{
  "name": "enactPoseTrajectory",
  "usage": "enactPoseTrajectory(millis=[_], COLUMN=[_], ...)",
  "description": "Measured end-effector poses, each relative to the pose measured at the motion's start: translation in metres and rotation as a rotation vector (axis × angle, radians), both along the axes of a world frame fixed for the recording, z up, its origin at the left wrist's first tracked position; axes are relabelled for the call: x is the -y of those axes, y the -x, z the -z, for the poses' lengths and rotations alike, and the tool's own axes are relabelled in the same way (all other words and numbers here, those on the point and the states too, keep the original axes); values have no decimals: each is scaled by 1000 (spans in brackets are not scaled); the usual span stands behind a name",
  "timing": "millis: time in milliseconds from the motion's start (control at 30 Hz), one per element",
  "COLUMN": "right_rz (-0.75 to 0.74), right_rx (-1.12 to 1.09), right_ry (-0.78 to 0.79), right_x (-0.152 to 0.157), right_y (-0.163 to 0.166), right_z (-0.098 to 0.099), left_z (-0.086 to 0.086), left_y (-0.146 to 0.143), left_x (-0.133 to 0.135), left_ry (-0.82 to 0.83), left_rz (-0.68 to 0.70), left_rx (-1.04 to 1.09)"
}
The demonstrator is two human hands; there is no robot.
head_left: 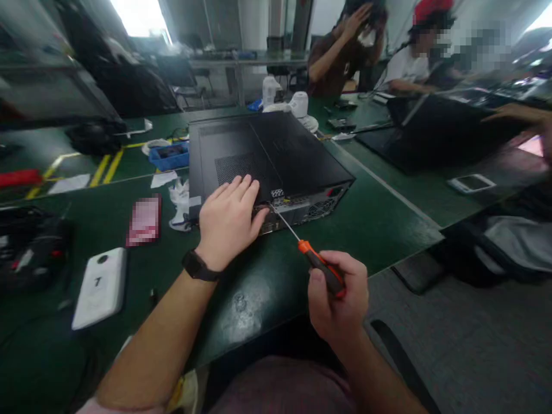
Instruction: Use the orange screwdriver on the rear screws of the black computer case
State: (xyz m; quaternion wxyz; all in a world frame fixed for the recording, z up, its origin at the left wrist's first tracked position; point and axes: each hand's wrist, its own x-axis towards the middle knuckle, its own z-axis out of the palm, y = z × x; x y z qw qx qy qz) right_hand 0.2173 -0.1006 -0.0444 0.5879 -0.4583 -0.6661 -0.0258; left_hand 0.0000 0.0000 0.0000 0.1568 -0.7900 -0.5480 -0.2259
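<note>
Black case [287, 146] (one), one screwdriver [323, 267]

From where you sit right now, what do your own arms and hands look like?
The left hand and right hand are both without gloves. A black, watch-like band with a squarish face circles the left wrist; no band shows on the right. Both forearms are uncovered, and a pale pinkish sleeve edge shows on the left.

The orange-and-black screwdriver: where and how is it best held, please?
Probably by the thick orange-and-black handle, from the near right side, as the right hand does: this wide end points toward the person, while the thin metal shaft reaches away to the black computer case.
</note>
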Motion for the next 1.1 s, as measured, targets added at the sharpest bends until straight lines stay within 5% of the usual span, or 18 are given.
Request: enactPoseTrajectory(millis=[267, 500, 800, 1100], right_rz=[34, -34, 41, -40], right_rx=[-41, 9, -29, -6], right_ry=[128, 65, 118, 69], right_x=[1, -2, -1, 0], right_y=[-3, -1, -3, -2], right_z=[8, -7, 9, 1], left_z=[0, 0, 0, 0], left_y=[-2, -2, -1, -2], left_x=[0, 0, 1, 0], left_ry=[15, 2, -4, 22], left_rz=[-2, 6, 2, 1], left_rx=[31, 20, 18, 30])
